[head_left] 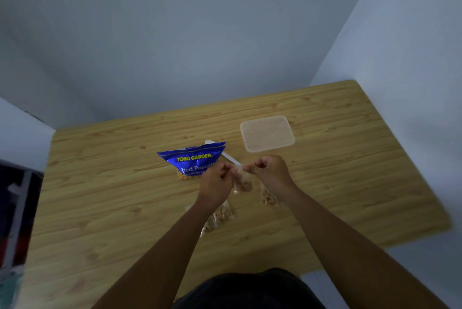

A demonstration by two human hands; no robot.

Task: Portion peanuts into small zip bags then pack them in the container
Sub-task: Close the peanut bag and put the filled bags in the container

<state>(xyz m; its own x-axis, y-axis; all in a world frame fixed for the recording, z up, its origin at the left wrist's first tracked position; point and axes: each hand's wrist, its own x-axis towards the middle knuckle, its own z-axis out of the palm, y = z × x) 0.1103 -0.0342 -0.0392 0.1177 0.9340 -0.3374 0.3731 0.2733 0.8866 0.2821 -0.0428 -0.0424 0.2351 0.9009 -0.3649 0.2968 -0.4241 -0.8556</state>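
A small clear zip bag [243, 182] with peanuts hangs between my hands above the wooden table [350, 171]. My left hand [217, 183] pinches its top left corner and my right hand [270, 173] pinches its top right corner. Behind my left hand stands the blue peanut pack [192, 160], open at the top. A white plastic spoon [226, 155] lies behind the pack, partly hidden. The clear rectangular container [267, 133] sits farther back on the right. Filled small bags lie under my left forearm [221, 215] and beside my right wrist [269, 198].
The table stands in a corner between pale walls at the back and right. Its front right edge drops off near my right arm. Dark shelving [15, 208] stands left of the table.
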